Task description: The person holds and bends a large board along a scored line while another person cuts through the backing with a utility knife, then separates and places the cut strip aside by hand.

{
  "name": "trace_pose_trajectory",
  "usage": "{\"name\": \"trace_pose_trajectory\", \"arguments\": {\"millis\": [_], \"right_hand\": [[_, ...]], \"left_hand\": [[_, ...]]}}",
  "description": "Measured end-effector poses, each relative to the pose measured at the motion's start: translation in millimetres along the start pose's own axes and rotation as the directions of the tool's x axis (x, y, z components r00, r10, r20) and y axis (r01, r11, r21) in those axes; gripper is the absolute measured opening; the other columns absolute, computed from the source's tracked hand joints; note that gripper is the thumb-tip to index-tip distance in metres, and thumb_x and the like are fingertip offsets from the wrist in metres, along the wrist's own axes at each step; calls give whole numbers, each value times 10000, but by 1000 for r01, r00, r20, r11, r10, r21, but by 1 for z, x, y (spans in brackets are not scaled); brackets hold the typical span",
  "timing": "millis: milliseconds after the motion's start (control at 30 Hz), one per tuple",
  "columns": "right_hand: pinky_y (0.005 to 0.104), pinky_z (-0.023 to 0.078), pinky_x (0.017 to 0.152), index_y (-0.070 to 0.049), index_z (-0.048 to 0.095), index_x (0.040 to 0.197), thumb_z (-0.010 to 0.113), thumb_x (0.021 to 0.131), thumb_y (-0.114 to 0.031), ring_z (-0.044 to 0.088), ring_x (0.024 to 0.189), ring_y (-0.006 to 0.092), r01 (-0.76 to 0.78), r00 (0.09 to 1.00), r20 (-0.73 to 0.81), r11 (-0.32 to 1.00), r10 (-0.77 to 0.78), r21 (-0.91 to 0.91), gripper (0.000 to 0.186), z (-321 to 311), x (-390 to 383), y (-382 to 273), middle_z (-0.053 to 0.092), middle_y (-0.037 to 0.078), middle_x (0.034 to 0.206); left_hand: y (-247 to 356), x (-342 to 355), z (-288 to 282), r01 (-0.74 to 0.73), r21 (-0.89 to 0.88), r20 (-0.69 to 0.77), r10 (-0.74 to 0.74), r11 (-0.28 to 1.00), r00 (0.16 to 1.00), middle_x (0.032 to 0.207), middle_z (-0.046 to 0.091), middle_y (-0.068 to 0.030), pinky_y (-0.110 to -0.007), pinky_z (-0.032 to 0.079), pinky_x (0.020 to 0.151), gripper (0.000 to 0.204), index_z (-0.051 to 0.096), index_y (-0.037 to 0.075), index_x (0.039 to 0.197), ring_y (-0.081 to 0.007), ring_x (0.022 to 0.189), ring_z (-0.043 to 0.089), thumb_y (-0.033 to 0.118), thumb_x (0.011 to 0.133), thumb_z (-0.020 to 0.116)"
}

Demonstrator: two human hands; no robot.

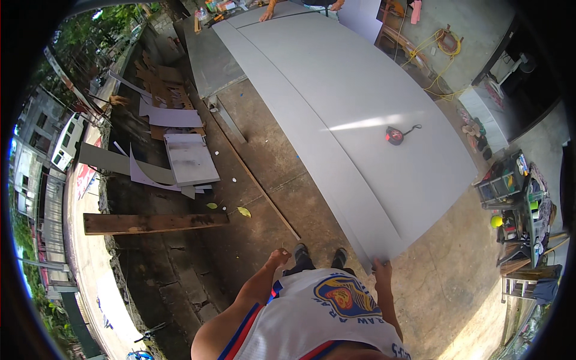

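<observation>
A large light grey sheet (pixel 360 108) stretches from near my feet to the far end. A long seam or strip edge runs along its left side. At the sheet's near corner my right hand (pixel 381 267) is closed, gripping the edge. My left hand (pixel 278 258) hangs off to the left, away from the sheet, its fingers curled; whatever they may hold is too small to name. On the sheet, towards the right, lies a red and black tape measure (pixel 393 135) with a dark strap. Another person's hand (pixel 267 12) rests on the far edge, close to a dark straight bar (pixel 282 19).
A long thin wooden strip (pixel 258 180) lies on the concrete floor, left of the sheet. Further left are a wooden plank (pixel 156 224), a white panel (pixel 191 158) and several offcuts. Crates of tools (pixel 505 180) stand at right; a yellow hose (pixel 449 43) hangs behind.
</observation>
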State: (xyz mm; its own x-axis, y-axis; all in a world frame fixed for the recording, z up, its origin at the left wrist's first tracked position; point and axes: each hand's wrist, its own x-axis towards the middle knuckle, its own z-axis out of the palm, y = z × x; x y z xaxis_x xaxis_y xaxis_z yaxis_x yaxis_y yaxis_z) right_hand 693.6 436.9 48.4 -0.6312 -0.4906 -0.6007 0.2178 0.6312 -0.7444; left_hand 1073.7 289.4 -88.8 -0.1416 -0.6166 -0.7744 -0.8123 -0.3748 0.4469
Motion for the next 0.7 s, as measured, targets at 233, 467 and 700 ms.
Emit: {"name": "trace_pose_trajectory", "arguments": {"millis": [233,467,700], "right_hand": [[321,472,587,29,477,1225,667,868,-258,608,757,211,-5,998,55,992,-2,129,496,24,-3,-6,605,126,971],[312,480,522,9,439,1202,630,897,-142,594,716,193,37,995,88,984,-53,174,390,17,-26,-32,585,128,976],[297,487,477,29,448,1184,617,907,-144,642,652,205,143,960,230,986,-160,90,368,17,-57,-29,615,175,970]], "left_hand": [[1,8,7,-40,-54,-21,39,998,999,1029,700,-147,-392,513,861,411,693,106,1062,-309,984,663,414,798,626],[109,9,-24,-158,-742,-23,212,652,977,879,671,-86,-327,518,699,450,661,7,1052,-167,761,619,426,896,616],[248,37,-85,-191,-956,-122,290,223,949,1040,657,-146,-354,492,818,621,570,-26,1188,-226,919,620,522,897,605]]}}
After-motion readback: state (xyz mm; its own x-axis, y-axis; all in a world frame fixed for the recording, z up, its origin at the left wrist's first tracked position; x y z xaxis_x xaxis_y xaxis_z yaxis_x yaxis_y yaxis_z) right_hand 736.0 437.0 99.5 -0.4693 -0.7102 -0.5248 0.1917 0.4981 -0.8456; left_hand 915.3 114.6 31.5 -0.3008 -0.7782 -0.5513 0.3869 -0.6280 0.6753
